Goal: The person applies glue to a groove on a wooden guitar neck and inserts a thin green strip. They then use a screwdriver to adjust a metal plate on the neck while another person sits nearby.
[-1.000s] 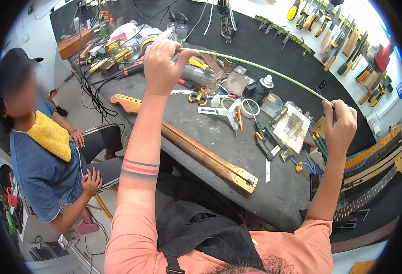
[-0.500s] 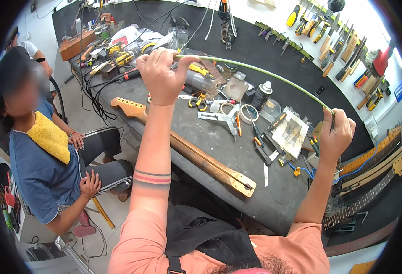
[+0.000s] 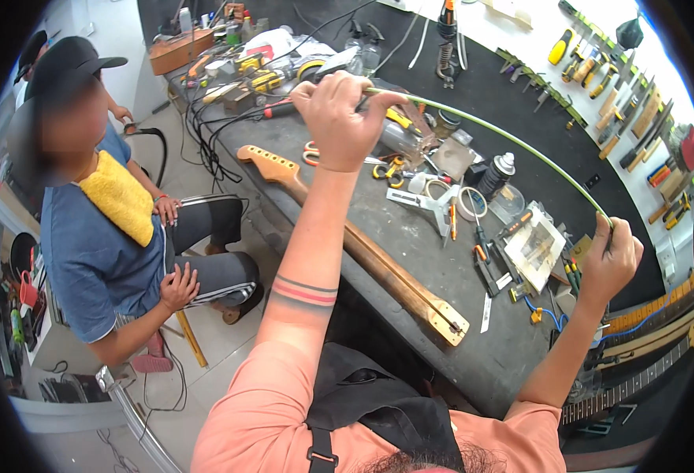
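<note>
A thin, pale-green rod (image 3: 504, 128) is held raised over the workbench, bent in an arc. My left hand (image 3: 341, 118) is closed on its left end, and my right hand (image 3: 612, 248) grips the other end, lower at the right. Below them a wooden guitar neck (image 3: 395, 277) lies along the bench's near edge, a long groove running down it and its holed headstock (image 3: 268, 162) toward the upper left. A white square tool (image 3: 414, 202), tape roll (image 3: 470, 203) and spray can (image 3: 496, 175) lie beyond the neck.
A seated person (image 3: 98, 260) with a cap and yellow cloth is at my left, another person (image 3: 115, 106) behind. Cluttered tools and cables cover the far workbench (image 3: 441, 268). Hand tools hang on the wall rack (image 3: 583, 67). More guitar necks (image 3: 630, 390) lean at the right.
The view has shifted left. Both hands and the rod sit further right in the picture, the right hand lower, with the rod more steeply slanted. A second person has appeared behind the seated one.
</note>
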### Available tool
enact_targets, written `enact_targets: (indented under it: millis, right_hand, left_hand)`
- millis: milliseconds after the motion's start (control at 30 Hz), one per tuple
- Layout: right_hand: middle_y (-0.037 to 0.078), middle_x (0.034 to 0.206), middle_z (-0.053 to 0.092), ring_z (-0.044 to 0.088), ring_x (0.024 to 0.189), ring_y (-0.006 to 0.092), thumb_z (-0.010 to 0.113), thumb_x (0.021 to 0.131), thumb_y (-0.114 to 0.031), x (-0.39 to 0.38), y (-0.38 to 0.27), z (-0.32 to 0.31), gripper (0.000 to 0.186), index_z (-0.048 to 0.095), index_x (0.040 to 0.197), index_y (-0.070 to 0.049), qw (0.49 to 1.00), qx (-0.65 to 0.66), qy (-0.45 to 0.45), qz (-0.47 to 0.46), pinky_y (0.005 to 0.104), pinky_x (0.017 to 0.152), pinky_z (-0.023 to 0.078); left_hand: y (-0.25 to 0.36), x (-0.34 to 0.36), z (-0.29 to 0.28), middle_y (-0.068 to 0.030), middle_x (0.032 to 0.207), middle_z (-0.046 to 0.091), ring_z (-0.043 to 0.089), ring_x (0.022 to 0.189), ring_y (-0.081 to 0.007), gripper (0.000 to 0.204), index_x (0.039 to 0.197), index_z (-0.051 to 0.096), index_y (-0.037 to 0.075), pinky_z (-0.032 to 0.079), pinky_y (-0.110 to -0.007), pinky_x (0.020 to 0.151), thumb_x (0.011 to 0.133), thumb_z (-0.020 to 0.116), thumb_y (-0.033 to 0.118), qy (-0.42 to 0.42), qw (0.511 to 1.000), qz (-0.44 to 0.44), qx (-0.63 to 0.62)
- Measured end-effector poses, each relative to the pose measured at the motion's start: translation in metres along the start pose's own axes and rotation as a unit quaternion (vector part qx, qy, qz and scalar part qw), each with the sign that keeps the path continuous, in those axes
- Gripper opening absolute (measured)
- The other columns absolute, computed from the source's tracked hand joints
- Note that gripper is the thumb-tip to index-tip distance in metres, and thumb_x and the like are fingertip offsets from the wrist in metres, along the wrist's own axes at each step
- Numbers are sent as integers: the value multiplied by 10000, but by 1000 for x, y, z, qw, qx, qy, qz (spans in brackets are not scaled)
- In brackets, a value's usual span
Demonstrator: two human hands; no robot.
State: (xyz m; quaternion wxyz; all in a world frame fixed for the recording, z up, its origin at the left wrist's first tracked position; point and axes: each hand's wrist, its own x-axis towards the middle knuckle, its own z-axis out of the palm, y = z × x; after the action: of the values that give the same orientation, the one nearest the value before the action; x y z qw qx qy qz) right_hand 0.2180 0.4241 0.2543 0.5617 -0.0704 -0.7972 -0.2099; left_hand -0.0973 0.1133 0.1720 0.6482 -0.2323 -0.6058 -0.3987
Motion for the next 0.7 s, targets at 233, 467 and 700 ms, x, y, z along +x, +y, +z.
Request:
enact_targets:
  millis: [233,467,700]
  right_hand:
    - [57,1261,759,562,840,250,813,1002,-168,-5,5,1,278,711,1228,-44,998,26,12,65,385,797,524]
    - [121,1464,670,650,914,196,743,1074,-177,-18,33,-8,392,659,1410,6,988,83,-1,127,350,828,585]
    - [271,1426,664,739,1190,306,740,1078,-313,-23,14,-11,430,718,1332,33,980,53,-35,187,400,1010,602]
  left_hand:
    - [1,-4,0,48,803,621,508,751,-176,703,1194,736,109,342,-406,922,812,846,688,4,997,-67,-36]
    - [6,-10,2,34,803,597,519,752,-158,729,1207,699,109,348,-409,955,775,898,661,-4,990,-113,-84]
    - [0,-13,-3,34,800,554,494,723,-152,707,1149,603,120,338,-396,959,769,926,621,14,983,-134,-122]
